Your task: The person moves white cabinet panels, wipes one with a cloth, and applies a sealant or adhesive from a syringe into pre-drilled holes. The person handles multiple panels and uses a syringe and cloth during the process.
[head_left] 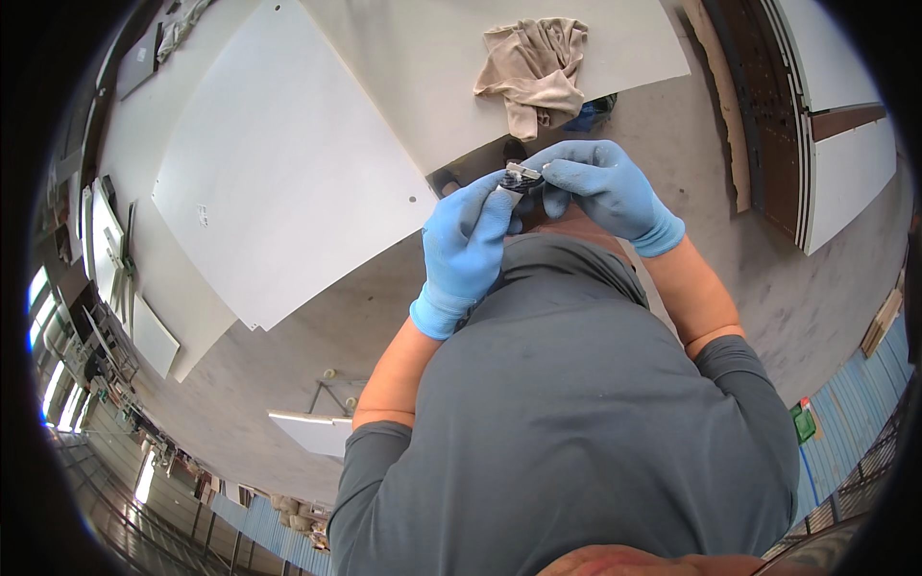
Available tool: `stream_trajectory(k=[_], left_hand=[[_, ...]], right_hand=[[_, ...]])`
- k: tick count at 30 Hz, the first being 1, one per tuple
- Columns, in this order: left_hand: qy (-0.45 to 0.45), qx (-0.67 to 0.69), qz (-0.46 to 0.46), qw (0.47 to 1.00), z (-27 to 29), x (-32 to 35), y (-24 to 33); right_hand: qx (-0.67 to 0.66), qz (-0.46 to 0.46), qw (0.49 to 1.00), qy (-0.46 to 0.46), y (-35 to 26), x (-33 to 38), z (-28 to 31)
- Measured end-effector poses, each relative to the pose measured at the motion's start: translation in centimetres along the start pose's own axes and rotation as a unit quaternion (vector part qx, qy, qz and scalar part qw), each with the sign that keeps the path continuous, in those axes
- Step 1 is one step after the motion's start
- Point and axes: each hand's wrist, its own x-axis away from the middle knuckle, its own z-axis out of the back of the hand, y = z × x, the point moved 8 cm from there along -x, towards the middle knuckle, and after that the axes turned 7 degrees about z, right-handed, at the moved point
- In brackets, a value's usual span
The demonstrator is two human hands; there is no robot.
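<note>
Both hands wear blue gloves and meet in front of my body. My left hand (468, 238) is closed round a small black piece (513, 182) with a whitish part below it. Right above, a small silver metal bit (523, 171) lies between the hands. Thumb and fingers of my right hand (605, 187) pinch at the end of this bit; I cannot make out its exact kind. The fingers partly hide both pieces.
A large white panel (288, 163) lies at the left on a pale work surface. A crumpled beige cloth (538, 72) rests on the surface's far part. Dark brown and white boards (797, 125) stand at the right. Another white panel (312, 432) is low at the left.
</note>
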Motion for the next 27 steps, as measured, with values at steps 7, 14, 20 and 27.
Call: stream_trajectory(k=[7,14,20,27], left_hand=[[0.045,-0.173,-0.252,0.951,-0.1,0.3,2.1],[-0.002,-0.215,-0.249,0.944,-0.7,0.6,3.1],[-0.032,-0.254,-0.273,0.927,-0.9,0.8,3.6],[-0.043,-0.248,-0.254,0.934,-1.1,0.8,3.6]], right_hand=[[-0.009,-0.015,1.0,-0.025,-0.3,0.6,-0.5],[-0.066,-0.023,0.997,-0.017,0.3,0.9,-0.8],[-0.073,-0.034,0.997,-0.009,0.7,1.0,-0.6],[-0.083,-0.027,0.996,-0.008,1.1,1.2,-0.4]])
